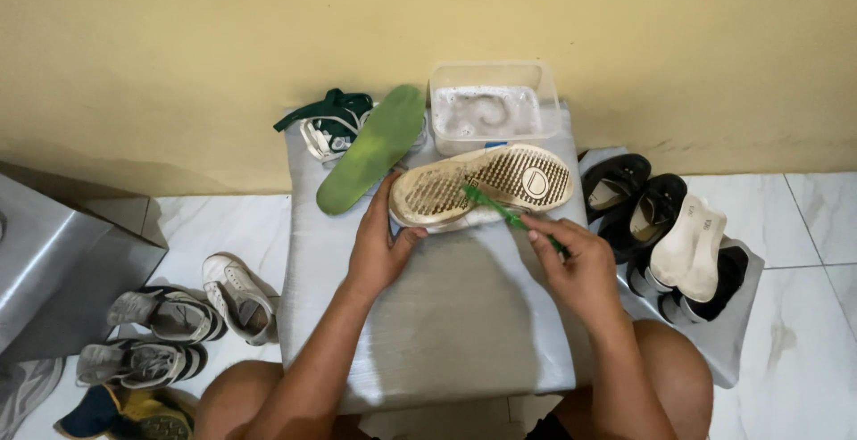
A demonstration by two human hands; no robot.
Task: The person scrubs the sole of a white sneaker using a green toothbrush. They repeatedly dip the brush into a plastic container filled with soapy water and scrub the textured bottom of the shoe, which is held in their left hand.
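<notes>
On the grey table (464,333), a shoe (482,188) lies sole-up near the far edge, in front of a clear tub (494,105) of foamy water. A green insole (373,147) lies just left of the shoe. The left hand (379,248) grips the shoe's heel end. The right hand (576,261) is closed around a green brush (504,211), whose head touches the sole.
</notes>
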